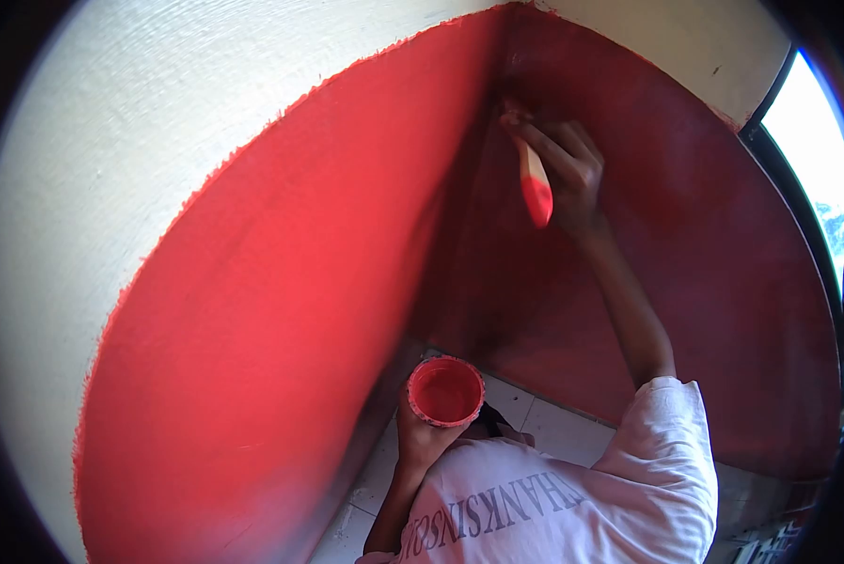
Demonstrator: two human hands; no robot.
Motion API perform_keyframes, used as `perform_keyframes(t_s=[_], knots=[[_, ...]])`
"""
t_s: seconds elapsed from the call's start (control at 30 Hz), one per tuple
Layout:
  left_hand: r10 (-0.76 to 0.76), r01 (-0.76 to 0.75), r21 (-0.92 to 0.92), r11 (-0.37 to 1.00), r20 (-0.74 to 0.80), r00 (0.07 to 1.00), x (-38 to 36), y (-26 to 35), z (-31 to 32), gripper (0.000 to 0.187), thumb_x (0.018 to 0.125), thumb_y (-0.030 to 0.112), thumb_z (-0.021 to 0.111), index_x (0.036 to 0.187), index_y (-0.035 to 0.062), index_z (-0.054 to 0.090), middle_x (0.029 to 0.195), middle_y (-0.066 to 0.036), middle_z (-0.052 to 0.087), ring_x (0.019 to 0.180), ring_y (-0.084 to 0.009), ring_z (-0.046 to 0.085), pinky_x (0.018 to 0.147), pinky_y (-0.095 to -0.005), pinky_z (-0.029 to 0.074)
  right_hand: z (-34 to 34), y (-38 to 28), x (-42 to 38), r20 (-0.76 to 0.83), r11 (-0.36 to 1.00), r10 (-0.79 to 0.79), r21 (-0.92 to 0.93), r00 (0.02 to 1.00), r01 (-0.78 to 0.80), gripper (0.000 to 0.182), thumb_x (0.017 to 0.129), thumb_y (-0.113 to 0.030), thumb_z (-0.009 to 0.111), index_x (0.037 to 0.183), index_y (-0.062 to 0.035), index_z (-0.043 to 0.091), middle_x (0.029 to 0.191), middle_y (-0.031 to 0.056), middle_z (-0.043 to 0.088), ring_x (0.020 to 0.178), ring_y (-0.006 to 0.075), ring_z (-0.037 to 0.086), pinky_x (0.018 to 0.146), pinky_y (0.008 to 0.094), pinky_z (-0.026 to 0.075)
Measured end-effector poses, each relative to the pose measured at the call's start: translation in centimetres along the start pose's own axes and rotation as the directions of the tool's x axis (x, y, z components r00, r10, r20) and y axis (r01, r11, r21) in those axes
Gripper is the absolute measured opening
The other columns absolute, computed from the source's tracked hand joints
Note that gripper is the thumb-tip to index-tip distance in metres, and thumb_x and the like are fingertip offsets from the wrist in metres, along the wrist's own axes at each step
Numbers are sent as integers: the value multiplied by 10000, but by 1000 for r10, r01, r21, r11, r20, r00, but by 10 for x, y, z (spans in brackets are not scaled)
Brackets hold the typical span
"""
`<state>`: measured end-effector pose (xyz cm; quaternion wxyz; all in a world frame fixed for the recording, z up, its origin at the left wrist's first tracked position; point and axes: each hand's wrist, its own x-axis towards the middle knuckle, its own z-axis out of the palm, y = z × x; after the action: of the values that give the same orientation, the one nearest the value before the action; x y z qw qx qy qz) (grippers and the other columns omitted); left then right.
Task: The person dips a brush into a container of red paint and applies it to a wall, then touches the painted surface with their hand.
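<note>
My right hand [577, 174] is raised to the corner where two red-painted walls meet. Its fingers are closed round a paintbrush [534, 179], whose pale wooden handle ends in a red tip pointing down. The bristle end is at the dark corner, blurred and hard to make out. Lower down, my left hand [422, 438] grips a round cup [447, 359] from its side and underneath. Red paint lies inside the cup, and its rim is smeared with red.
A left wall [262, 310] and a right wall [694, 254] are red below an uneven edge, with cream wall [140, 122] above. A window [812, 132] is at the right. White floor tiles [572, 430] show below, and shelf-like items sit at bottom right.
</note>
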<state>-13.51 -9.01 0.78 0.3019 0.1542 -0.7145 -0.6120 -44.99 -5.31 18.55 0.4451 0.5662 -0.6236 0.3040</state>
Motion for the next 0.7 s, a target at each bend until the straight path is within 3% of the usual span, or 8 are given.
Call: perform_keyframes(t_s=[0.07, 0.17, 0.23, 0.33, 0.43, 0.53, 0.63, 0.7], knots=[[-1, 1, 5, 1000, -9, 1000, 0, 0, 0, 907, 556, 148, 902, 1283, 21, 375, 1238, -146, 533, 1139, -263, 544, 956, -397, 458, -4, -9, -1, -74, 991, -122, -61, 990, 117, 468, 677, -25, 676, 1122, -167, 653, 973, 54, 639, 784, 254, 583, 668, 385, 516], [-16, 16, -10, 1000, -20, 1000, -2, -3, 2, 909, 556, 153, 903, 1283, 19, 374, 1237, -145, 533, 1141, -264, 543, 962, -397, 452, 18, -3, -68, 274, 982, -71, -150, 959, 116, 470, 681, -71, 667, 1127, -221, 657, 1063, 41, 616, 875, 256, 575, 726, 397, 522], [-13, 13, -18, 1000, -31, 999, -1, 0, 2, 909, 557, 155, 903, 1283, 18, 372, 1236, -143, 534, 1141, -264, 543, 966, -397, 448, 38, -2, -125, 419, 986, -72, -108, 905, 128, 466, 695, -111, 643, 1134, -267, 654, 1185, 35, 582, 964, 257, 562, 799, 432, 513], [-17, 17, 9, 1000, -36, 999, -1, 0, 3, 912, 554, 159, 904, 1282, 18, 373, 1234, -144, 534, 1140, -265, 543, 965, -396, 447, 49, -24, -160, 453, 992, -46, 124, 890, -12, 473, 679, -83, 632, 1148, -145, 652, 1040, 66, 636, 872, 279, 583, 778, 408, 505], [-27, 27, 15, 1000, -38, 999, -1, 2, 3, 910, 553, 163, 903, 1282, 18, 378, 1235, -143, 531, 1141, -262, 540, 962, -394, 445, 53, -13, -140, 316, 990, -63, 142, 947, 19, 447, 679, -57, 623, 1121, -107, 660, 1017, 67, 650, 845, 252, 590, 748, 400, 504], [-50, 49, -18, 999, -17, 999, -4, -7, 2, 909, 556, 164, 896, 1290, 16, 382, 1252, -139, 511, 1153, -253, 524, 973, -390, 429, 37, -2, -84, 231, 994, 75, 57, 970, -90, 450, 703, -46, 619, 1137, -157, 655, 1072, 56, 640, 883, 281, 596, 782, 400, 499], [-60, 59, -25, 998, -13, 998, -6, -10, 1, 904, 560, 162, 893, 1290, 14, 381, 1259, -139, 506, 1155, -250, 521, 977, -390, 424, 20, -10, -47, 25, 996, 88, 12, 996, -88, 476, 686, -40, 632, 1144, -167, 652, 1026, 61, 633, 815, 262, 584, 711, 379, 499], [-66, 65, -40, 997, -16, 998, -5, -9, 2, 901, 561, 158, 892, 1290, 13, 381, 1260, -139, 507, 1154, -249, 522, 978, -391, 424, 20, -14, -53, 53, 999, 9, -54, 999, -6, 473, 690, -46, 634, 1145, -172, 652, 998, 51, 632, 782, 252, 573, 682, 358, 504]])
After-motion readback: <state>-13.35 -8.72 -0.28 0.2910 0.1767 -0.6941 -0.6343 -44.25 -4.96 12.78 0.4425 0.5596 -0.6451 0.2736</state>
